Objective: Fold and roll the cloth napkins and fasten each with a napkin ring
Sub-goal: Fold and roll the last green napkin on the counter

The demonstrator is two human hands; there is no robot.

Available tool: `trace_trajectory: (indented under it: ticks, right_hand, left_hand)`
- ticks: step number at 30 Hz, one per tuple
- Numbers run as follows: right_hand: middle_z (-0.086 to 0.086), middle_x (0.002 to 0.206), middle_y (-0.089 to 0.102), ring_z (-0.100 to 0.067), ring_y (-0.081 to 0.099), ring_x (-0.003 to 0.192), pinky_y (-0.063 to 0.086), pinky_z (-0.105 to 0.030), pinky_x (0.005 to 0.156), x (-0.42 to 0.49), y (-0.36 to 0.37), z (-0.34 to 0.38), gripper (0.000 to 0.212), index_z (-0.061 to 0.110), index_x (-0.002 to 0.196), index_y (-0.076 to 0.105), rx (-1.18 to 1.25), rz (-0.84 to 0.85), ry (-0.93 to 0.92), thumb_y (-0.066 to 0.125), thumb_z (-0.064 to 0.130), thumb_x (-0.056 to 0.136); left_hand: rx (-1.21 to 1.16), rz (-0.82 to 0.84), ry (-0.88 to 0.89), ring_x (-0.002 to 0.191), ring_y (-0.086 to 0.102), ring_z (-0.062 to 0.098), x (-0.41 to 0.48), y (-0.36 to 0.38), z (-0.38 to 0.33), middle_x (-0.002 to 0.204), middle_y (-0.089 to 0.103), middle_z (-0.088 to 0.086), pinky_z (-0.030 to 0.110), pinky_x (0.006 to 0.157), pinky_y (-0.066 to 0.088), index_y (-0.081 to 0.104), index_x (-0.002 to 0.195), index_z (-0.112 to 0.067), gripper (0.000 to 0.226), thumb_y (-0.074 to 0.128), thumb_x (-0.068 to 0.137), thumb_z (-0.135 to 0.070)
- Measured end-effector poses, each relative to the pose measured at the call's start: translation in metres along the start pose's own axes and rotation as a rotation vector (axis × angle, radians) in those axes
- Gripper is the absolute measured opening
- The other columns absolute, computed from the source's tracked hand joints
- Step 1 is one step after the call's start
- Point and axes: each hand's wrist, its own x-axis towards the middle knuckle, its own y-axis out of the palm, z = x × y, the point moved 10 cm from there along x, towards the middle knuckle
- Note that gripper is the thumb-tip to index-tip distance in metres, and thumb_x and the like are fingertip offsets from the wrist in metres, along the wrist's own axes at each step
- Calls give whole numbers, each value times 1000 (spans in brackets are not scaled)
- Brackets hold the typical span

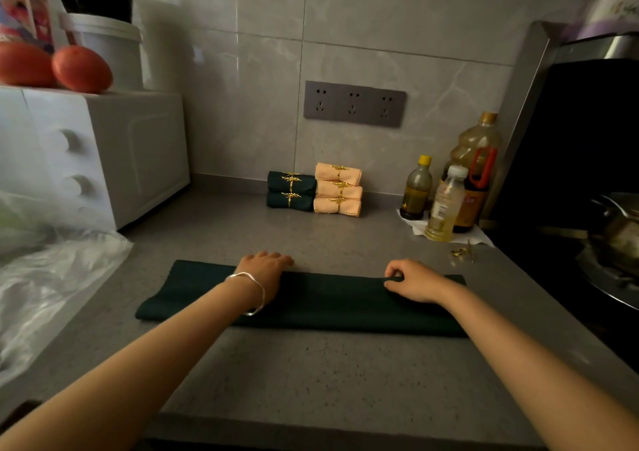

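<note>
With the left hand pressing flat and the right hand pinching its far edge, the folded green napkin risks skewing on the tabletop if tugged unevenly.

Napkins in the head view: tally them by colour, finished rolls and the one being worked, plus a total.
Dark green rolls with gold rings: 2
Peach rolls with gold rings: 3
Dark green napkin folded flat under the left hand and right hand, no ring: 1
Total: 6
</note>
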Motion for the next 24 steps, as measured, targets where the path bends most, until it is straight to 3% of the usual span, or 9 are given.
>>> trace_trajectory:
  ticks: [6, 9, 12, 15, 24]
  right_hand:
    - [0, 111, 57, -14, 55, 95, 45, -26, 79, -7, -1, 3, 12, 23, 104, 53, -55, 1, 54, 55, 27, 93]
    - [-3, 134, 49, -18, 50, 116, 43, -34, 99, -19, -5, 21, 31, 22, 123, 49, -168, -82, 42, 53, 30, 94]
    - [2, 154, 26, -18, 23, 142, 18, -37, 115, -33, 10, 63, 48, 22, 145, 31, -149, -142, -82, 39, 34, 100]
    - [3, 158, 12, -13, 7, 146, 3, -36, 117, -31, 46, 96, 49, 20, 150, 18, -139, -114, -150, 27, 32, 103]
    - [5, 159, -3, -10, -4, 146, -3, -38, 118, -27, 66, 63, 53, 21, 151, 3, -162, -66, -58, 13, 40, 102]
  left_hand:
    - [-101, 98, 43, 145, 2, 27, -11, 28, -46, 158, 7, -6, 58, 113, -3, 9, 149, -37, 53, 24, 100, -47]
    - [-85, 121, -10, 145, -6, 28, -12, 38, -45, 158, -3, -7, 59, 111, -9, 1, 149, -38, 54, 17, 99, -51]
    - [-98, 106, -27, 145, -9, 27, -13, 39, -44, 158, -5, -6, 59, 111, -10, -2, 149, -37, 55, 17, 99, -52]
    - [-94, 92, -42, 145, -8, 27, -13, 39, -43, 158, -5, -7, 59, 111, -9, -2, 149, -38, 55, 16, 98, -52]
    - [-96, 92, -39, 145, -7, 27, -13, 40, -42, 158, -5, -6, 60, 111, -8, -2, 148, -38, 58, 18, 97, -56]
